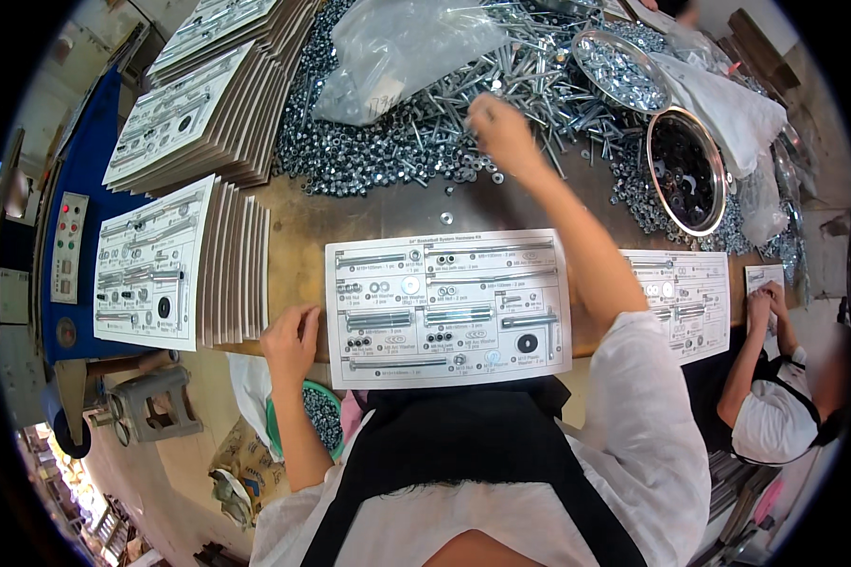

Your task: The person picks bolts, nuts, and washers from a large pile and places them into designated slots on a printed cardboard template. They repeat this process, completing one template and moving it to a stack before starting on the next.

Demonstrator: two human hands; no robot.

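Observation:
A white printed hardware card point(378, 352) lies in front of me on the table edge, with pictures of bolts, nuts and washers in boxes and some bolts, nuts and washers that look fixed to it. Beside its left edge rests my left hand point(291, 338), open, fingers loosely bent and apart, holding nothing I can see. My right hand point(503, 132) reaches past the card over the heap of loose bolts point(529, 80). Its fingers are curled together, slightly blurred, and what they hold is hidden. Below it spreads a pile of small nuts point(350, 156); a single nut point(446, 218) lies apart.
Stacks of similar cards point(151, 265) stand left. A clear plastic bag point(388, 57) covers part of the heap. Metal bowls hold small hardware point(624, 76) and black washers point(683, 170). Another card point(681, 345) lies right, near a co-worker point(775, 406). A green basin point(321, 416) sits below.

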